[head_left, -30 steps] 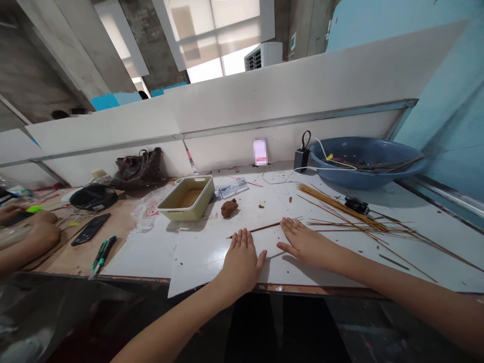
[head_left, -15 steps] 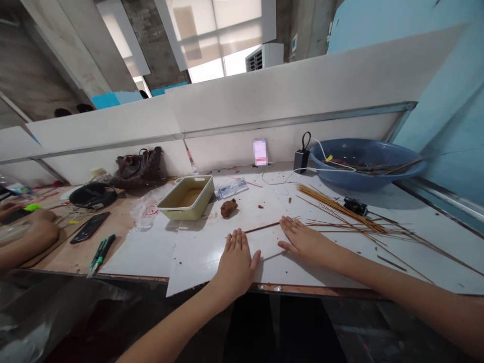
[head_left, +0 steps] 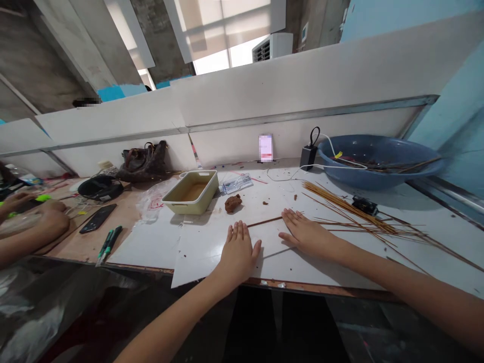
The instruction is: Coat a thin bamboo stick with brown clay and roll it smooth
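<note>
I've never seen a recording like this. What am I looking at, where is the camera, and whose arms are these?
No machine here: these are a person's bare arms, filmed by a camera on their head looking forward and down. Their left hand and right hand lie flat and empty on a white board, beside a thin wooden stick. Nearby are a lump of brown clay, a cream tray, loose sticks and a blue basin. The hands at far left are another person's.
</note>
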Action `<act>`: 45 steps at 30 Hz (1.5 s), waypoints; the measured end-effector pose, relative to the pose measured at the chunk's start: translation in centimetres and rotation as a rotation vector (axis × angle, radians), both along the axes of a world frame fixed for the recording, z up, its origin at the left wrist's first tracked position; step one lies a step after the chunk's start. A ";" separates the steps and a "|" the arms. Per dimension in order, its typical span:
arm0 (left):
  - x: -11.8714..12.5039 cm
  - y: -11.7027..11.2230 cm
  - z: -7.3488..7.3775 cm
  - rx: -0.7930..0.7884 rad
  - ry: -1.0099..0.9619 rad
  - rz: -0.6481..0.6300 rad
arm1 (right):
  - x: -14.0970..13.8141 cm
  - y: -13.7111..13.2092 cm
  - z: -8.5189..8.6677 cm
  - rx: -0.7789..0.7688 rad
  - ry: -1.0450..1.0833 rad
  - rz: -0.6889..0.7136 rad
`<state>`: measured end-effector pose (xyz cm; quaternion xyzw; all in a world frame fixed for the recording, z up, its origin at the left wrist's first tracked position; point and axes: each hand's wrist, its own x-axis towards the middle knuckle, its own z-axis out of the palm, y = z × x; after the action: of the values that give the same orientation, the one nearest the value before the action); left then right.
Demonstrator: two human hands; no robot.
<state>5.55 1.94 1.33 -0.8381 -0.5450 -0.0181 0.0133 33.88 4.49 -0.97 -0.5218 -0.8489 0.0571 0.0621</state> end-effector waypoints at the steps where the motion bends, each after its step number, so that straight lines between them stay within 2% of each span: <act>1: -0.5 -0.9 -0.3 0.009 -0.004 -0.021 | 0.3 -0.8 -0.2 0.005 0.007 0.007; 4: -1.8 -2.9 -0.5 0.006 -0.015 -0.054 | 1.2 -2.7 -0.1 0.001 0.036 0.038; 7: -1.6 -3.4 0.2 -0.029 -0.013 -0.054 | 0.9 -2.9 0.9 -0.013 0.066 0.081; 12: 2.1 -1.8 1.5 -0.072 -0.042 -0.104 | -2.4 -0.3 2.4 -0.053 0.084 0.167; 15: 4.0 -0.2 1.6 -0.146 -0.042 -0.079 | -4.0 1.5 2.4 -0.036 0.033 0.227; 17: 4.3 0.3 1.2 -0.140 -0.049 -0.050 | -4.3 2.0 1.9 -0.011 0.021 0.225; 20: 3.8 -0.1 0.4 -0.050 -0.072 -0.052 | -4.0 1.3 0.9 0.033 0.037 0.187; 24: 2.8 -1.5 -0.1 0.046 -0.069 -0.064 | -3.5 -0.5 -0.2 0.083 0.049 0.215; 26: 2.7 -1.4 0.1 0.044 -0.062 -0.051 | -3.4 -0.5 -0.1 0.058 0.050 0.208; 32: 3.1 0.6 0.8 -0.014 -0.033 0.041 | -3.8 1.8 0.8 0.040 0.044 0.195; 36: 2.2 -0.4 0.2 0.035 -0.042 -0.006 | -3.2 0.6 0.0 0.059 0.053 0.194; 40: 1.5 -1.6 -0.3 0.039 -0.053 0.009 | -2.3 -0.8 -0.6 0.022 0.070 0.195; 45: 1.9 0.0 1.1 -0.007 -0.050 0.068 | -2.9 0.9 1.1 -0.034 0.049 0.163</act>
<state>7.43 1.90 2.43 -0.8185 -0.5734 -0.0366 -0.0027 31.02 5.40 0.15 -0.4504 -0.8857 0.0891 0.0690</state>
